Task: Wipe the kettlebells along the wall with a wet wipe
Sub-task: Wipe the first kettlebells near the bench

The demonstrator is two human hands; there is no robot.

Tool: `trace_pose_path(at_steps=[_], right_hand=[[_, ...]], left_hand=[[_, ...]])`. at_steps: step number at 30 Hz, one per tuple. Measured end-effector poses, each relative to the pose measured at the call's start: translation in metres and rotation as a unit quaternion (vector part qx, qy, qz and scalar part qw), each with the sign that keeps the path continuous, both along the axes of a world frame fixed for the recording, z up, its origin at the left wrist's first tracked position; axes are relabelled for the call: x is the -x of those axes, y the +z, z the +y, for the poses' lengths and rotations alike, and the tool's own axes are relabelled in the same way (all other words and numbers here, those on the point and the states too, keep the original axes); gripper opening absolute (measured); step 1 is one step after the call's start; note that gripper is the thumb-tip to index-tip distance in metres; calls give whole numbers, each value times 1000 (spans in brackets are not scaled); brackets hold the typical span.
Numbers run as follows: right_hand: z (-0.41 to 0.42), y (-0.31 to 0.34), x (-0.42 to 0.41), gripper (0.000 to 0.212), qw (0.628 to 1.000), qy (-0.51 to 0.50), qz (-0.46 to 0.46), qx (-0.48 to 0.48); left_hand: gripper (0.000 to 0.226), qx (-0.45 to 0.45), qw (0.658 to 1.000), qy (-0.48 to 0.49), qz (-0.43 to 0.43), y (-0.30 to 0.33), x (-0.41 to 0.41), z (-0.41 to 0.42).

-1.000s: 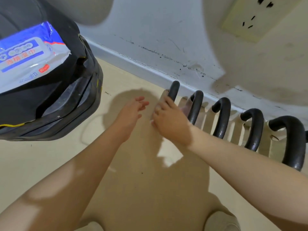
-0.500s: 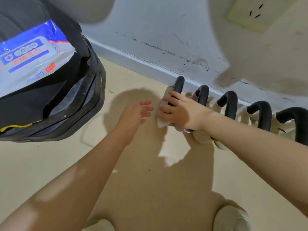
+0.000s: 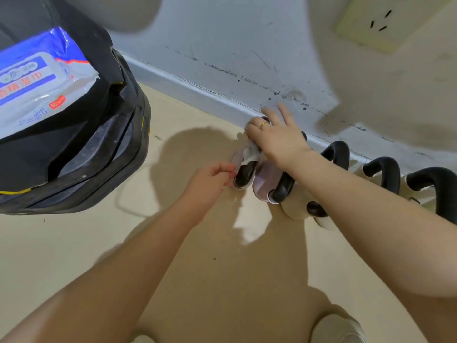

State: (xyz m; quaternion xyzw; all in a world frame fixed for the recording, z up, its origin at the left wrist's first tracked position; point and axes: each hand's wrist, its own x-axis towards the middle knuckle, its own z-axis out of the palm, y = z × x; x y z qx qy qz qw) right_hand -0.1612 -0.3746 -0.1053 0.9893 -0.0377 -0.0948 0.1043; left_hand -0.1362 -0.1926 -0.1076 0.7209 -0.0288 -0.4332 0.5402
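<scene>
The right hand (image 3: 277, 142) now lies palm-down over the top of the first kettlebell (image 3: 244, 173) in the row, fingers spread loosely, pressing the wet wipe (image 3: 249, 153) onto its black handle; half a second ago it was cupping the near side of that handle. The left hand (image 3: 210, 183) has closed in from 8 o'clock, its fingertips (image 3: 228, 169) pinched at the kettlebell's pale rim, apparently steadying it, though whether they grip rim or wipe edge is unclear. The kettlebell now looks tipped toward the camera. 4 more handles (image 3: 336, 157) run off toward 3 o'clock along the skirting board (image 3: 197, 95). The pack of wipes (image 3: 37, 78) sits on a black bag (image 3: 103, 144) at 10 o'clock. Judging by this, wiping has only begun on kettlebell 1; the rest wait.
</scene>
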Motion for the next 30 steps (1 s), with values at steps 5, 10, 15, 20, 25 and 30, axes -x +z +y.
trace_pose_path(at_steps=[5, 10, 15, 20, 25, 30], right_hand=[[0, -12, 6, 36, 979, 183, 14, -85], [-15, -5, -14, 41, 990, -56, 5, -131], [-8, -5, -9, 42, 991, -26, 31, -131], [-3, 4, 7, 66, 976, 98, 77, -181], [-20, 1, -5, 70, 980, 10, 36, -196], [-7, -2, -11, 49, 961, -38, -17, -273]], left_hand=[[18, 25, 998, -51, -27, -1, -3, -4], [25, 8, 995, -80, -58, 2, -8, -18], [21, -16, 984, -153, -87, 4, -19, -37], [25, -52, 974, -194, -102, 5, -25, -48], [10, -73, 971, -193, -122, 2, -16, -38], [28, -79, 968, -216, -105, -2, -5, -12]])
